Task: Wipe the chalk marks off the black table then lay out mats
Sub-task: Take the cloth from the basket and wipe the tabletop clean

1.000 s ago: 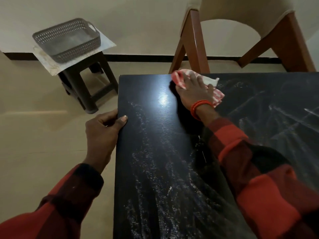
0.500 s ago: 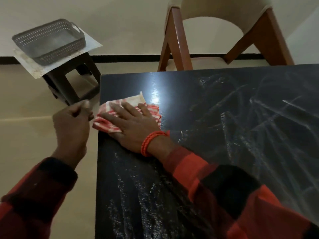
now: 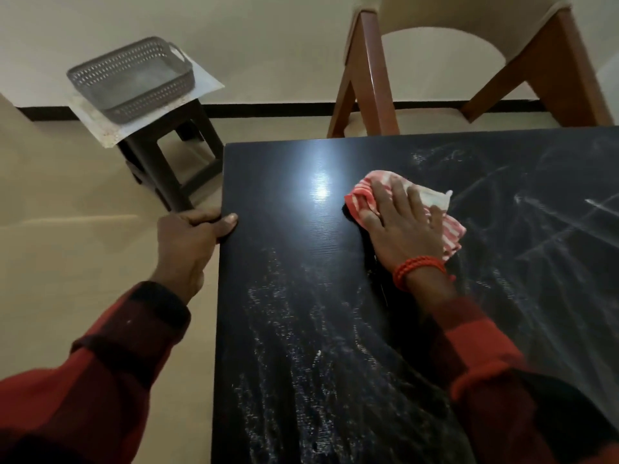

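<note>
The black table fills the right and lower part of the head view. Its far left corner looks clean and shiny; white chalk marks smear the near part and the right side. A red-and-white striped cloth lies on the table near the far edge. My right hand presses flat on the cloth with straight fingers. My left hand grips the table's left edge, thumb on top and fingers curled under.
A dark stool stands on the floor left of the table, carrying a pale mat and a grey perforated basket. A wooden chair with a cream seat stands behind the table's far edge.
My right hand has slid the cloth from the table's left edge back to the right. My left hand has returned to gripping the left edge.
</note>
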